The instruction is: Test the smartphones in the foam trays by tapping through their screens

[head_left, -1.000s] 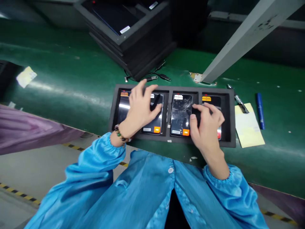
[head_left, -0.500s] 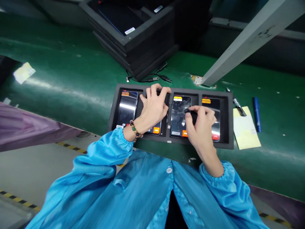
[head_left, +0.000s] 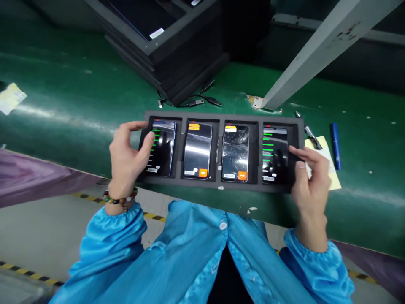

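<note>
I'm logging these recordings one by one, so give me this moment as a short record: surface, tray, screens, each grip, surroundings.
Surface: green bench
Holder: dark tray, four compartments, one phone in each
Outer screens: far-left phone and far-right phone, green lines
Inner screens: second phone and third phone, orange patch at lower right
Left grip: bare, at tray's left end; contact unclear
Right grip: bare, at tray's right end; contact unclear
Behind tray: cables, dark stack
Far right: blue pen, yellow paper
</note>
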`<control>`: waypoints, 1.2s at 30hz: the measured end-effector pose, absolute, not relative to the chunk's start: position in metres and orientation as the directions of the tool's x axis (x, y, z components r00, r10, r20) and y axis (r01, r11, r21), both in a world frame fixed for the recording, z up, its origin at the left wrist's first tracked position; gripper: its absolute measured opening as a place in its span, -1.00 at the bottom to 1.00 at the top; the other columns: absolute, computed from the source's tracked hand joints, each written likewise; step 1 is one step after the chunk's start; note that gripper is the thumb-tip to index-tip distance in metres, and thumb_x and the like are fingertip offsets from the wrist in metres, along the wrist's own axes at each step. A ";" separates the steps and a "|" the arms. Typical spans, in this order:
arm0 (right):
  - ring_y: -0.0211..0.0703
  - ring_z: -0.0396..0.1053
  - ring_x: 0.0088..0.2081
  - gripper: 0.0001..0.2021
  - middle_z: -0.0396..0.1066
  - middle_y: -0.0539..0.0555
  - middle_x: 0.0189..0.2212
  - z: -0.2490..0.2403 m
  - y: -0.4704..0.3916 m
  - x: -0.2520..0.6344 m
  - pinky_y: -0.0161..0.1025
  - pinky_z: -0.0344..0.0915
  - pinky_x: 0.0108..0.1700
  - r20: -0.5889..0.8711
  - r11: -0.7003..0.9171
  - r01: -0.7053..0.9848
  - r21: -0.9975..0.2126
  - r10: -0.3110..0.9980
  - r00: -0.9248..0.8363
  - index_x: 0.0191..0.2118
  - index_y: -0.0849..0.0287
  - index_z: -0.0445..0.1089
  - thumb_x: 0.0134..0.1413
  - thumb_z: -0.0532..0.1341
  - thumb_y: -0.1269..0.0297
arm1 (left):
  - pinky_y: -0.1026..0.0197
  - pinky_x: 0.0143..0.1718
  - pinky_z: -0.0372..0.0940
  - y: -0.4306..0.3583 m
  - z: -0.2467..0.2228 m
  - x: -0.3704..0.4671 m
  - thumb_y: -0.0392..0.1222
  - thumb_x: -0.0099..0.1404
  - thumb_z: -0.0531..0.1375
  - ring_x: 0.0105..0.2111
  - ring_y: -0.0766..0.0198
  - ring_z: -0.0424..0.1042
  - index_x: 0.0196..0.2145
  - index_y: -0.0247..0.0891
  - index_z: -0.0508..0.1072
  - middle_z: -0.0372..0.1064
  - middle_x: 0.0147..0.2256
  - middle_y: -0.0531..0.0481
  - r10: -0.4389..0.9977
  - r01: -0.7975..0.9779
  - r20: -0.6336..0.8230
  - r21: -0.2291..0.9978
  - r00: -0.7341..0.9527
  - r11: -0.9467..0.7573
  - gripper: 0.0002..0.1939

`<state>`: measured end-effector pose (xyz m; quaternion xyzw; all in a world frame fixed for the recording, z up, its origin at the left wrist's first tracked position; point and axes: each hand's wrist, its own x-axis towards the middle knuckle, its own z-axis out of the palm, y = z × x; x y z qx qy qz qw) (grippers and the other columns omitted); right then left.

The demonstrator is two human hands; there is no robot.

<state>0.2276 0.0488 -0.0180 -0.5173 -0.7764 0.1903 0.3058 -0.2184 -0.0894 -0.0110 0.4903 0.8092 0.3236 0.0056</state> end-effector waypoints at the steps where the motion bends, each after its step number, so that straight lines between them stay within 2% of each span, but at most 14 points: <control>1: 0.20 0.38 0.38 -0.64 0.54 0.21 0.22 -0.017 0.046 0.214 0.29 0.26 0.41 0.271 0.421 0.664 -0.618 0.907 -0.322 0.27 0.01 0.45 0.55 0.07 0.13 | -0.21 0.31 0.39 -0.094 -0.017 -0.223 0.06 0.52 0.27 0.15 -0.05 0.54 0.18 -0.20 0.55 0.57 0.10 -0.15 0.776 0.786 0.320 0.518 -0.544 0.338 -0.59; 4: 0.19 0.33 0.41 -0.65 0.52 0.21 0.24 -0.014 0.039 0.170 0.30 0.15 0.44 0.215 0.487 0.650 -0.583 0.864 -0.455 0.26 0.02 0.42 0.52 0.09 0.15 | -0.20 0.28 0.40 -0.102 -0.032 -0.228 0.09 0.51 0.26 0.18 -0.07 0.51 0.22 -0.26 0.52 0.54 0.16 -0.21 0.750 0.764 0.316 0.530 -0.580 0.368 -0.52; 7: 0.19 0.25 0.45 -0.65 0.52 0.19 0.25 -0.016 0.036 0.142 0.31 0.03 0.45 0.152 0.474 0.677 -0.563 0.864 -0.479 0.27 0.01 0.37 0.51 0.06 0.20 | -0.16 0.30 0.40 -0.103 -0.038 -0.226 0.09 0.53 0.23 0.29 -0.04 0.45 0.26 -0.22 0.46 0.47 0.26 -0.23 0.760 0.741 0.282 0.565 -0.586 0.362 -0.51; 13: 0.22 0.30 0.29 -0.71 0.54 0.20 0.16 -0.015 0.034 0.128 0.28 0.06 0.35 0.096 0.333 0.711 -0.619 0.931 -0.352 0.12 0.05 0.41 0.49 0.03 0.17 | -0.16 0.32 0.45 -0.098 -0.038 -0.225 0.09 0.51 0.26 0.32 -0.03 0.44 0.24 -0.17 0.45 0.45 0.27 -0.23 0.783 0.716 0.264 0.629 -0.563 0.303 -0.54; 16: 0.18 0.33 0.27 -0.72 0.57 0.16 0.15 -0.009 0.035 0.129 0.26 0.06 0.36 0.084 0.317 0.701 -0.639 0.934 -0.346 0.11 0.05 0.42 0.49 0.05 0.17 | -0.14 0.32 0.47 -0.097 -0.039 -0.226 0.08 0.50 0.27 0.31 -0.02 0.45 0.24 -0.19 0.45 0.45 0.28 -0.23 0.786 0.688 0.246 0.666 -0.567 0.287 -0.52; 20: 0.16 0.41 0.26 -0.68 0.58 0.12 0.18 -0.008 0.043 0.160 0.28 0.09 0.39 0.202 0.324 0.693 -0.644 0.946 -0.254 0.18 0.01 0.47 0.51 0.09 0.13 | -0.19 0.27 0.51 -0.100 -0.038 -0.225 0.03 0.49 0.28 0.29 -0.07 0.48 0.19 -0.19 0.51 0.46 0.29 -0.23 0.743 0.630 0.249 0.722 -0.621 0.285 -0.59; 24: 0.16 0.48 0.25 -0.66 0.62 0.15 0.14 -0.017 0.051 0.216 0.31 0.21 0.40 0.293 0.313 0.674 -0.669 0.945 -0.147 0.19 0.04 0.50 0.54 0.09 0.09 | -0.28 0.34 0.44 -0.102 -0.034 -0.222 0.05 0.51 0.28 0.29 -0.08 0.49 0.01 -0.11 0.66 0.52 0.22 -0.12 0.732 0.710 0.336 0.648 -0.592 0.276 -0.72; 28: 0.12 0.51 0.25 -0.65 0.65 0.11 0.05 -0.025 0.048 0.245 0.25 0.30 0.39 0.290 0.420 0.639 -0.644 0.908 -0.303 0.10 -0.01 0.62 0.55 0.08 0.12 | -0.35 0.38 0.38 -0.099 -0.029 -0.218 0.07 0.49 0.31 0.26 -0.07 0.52 -0.10 0.01 0.73 0.54 0.21 0.05 0.754 0.744 0.353 0.617 -0.554 0.258 -0.79; 31: 0.10 0.55 0.23 -0.65 0.67 0.08 -0.03 -0.027 0.046 0.244 0.23 0.25 0.39 0.266 0.455 0.663 -0.594 0.890 -0.371 0.02 -0.02 0.65 0.56 0.08 0.13 | -0.36 0.30 0.44 -0.098 -0.029 -0.216 0.09 0.50 0.30 0.27 -0.10 0.50 -0.15 0.08 0.74 0.56 0.20 0.12 0.755 0.751 0.341 0.593 -0.561 0.290 -0.80; 36: 0.10 0.47 0.32 -0.61 0.65 0.11 0.10 -0.024 0.051 0.236 0.24 0.19 0.41 0.233 0.431 0.706 -0.562 0.901 -0.365 0.16 -0.01 0.59 0.59 0.02 0.12 | -0.43 0.28 0.39 -0.100 -0.032 -0.216 0.12 0.51 0.29 0.27 -0.18 0.47 -0.12 0.07 0.75 0.57 0.23 0.08 0.765 0.790 0.350 0.523 -0.541 0.319 -0.76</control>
